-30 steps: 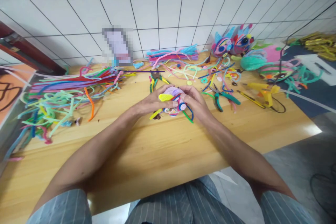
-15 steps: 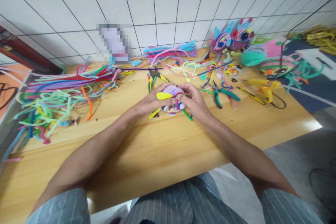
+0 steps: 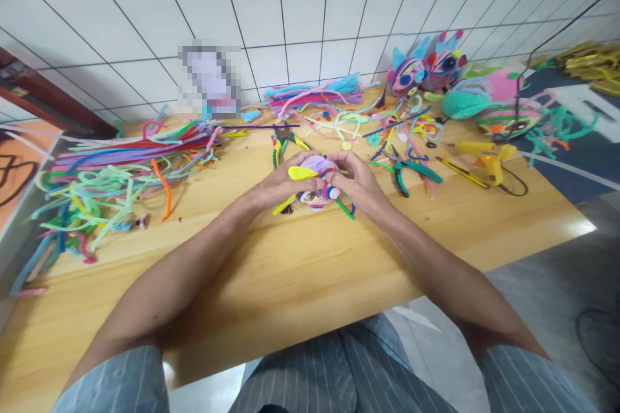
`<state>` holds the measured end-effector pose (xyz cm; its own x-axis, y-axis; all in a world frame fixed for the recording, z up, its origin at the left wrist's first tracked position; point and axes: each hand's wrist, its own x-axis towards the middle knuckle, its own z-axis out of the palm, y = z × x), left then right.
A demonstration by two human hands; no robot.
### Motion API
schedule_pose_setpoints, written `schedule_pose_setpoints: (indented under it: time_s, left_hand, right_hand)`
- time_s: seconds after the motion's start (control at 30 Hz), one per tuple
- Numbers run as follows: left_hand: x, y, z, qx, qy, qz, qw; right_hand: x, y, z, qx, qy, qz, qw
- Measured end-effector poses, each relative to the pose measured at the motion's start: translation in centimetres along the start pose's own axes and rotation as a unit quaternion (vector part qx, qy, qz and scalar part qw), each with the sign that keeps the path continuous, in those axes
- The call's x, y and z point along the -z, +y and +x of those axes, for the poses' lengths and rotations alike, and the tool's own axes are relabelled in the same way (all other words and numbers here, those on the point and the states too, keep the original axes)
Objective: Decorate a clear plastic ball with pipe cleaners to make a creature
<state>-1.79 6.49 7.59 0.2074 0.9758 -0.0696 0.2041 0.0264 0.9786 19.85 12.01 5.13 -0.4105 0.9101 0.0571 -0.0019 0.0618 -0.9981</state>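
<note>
Between my hands is a round, multicoloured pipe-cleaner figure, lilac on top, with a yellow loop sticking out on its left and button-like round pieces on its front. My left hand is wrapped around its left side, thumb lying across the front. From the right, my right hand grips it, thumb pressed near the round piece. Both hands' other fingers are partly hidden behind the figure. A green pipe cleaner pokes out below my right hand. Just behind my left hand lie yellow-and-green pliers.
Piles of pipe cleaners cover the left of the wooden table. Teal-handled pliers, a yellow cutter and a yellow glue gun lie on the right. Finished-looking figures stand by the tiled wall. A bundle lies at the back.
Both hands keep their hold on the figure, with barely any movement. The whole view has shifted slightly.
</note>
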Motion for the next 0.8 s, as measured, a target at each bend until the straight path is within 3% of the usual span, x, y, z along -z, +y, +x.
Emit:
schedule_pose_setpoints:
  time_s: [0.23,0.47,0.8]
  left_hand:
    - [0.2,-0.2,0.3,0.003,-0.001,0.012,1.000]
    - [0.1,-0.7,0.1,0.001,0.001,-0.004,1.000]
    - [0.2,-0.4,0.1,0.013,-0.011,-0.007,1.000]
  right_hand:
    - [0.4,-0.5,-0.3,-0.020,-0.025,0.050,0.998]
    - [0.1,-0.3,0.0,-0.008,-0.006,0.006,1.000]
    - [0.0,-0.8,-0.7,-0.006,-0.012,0.043,0.999]
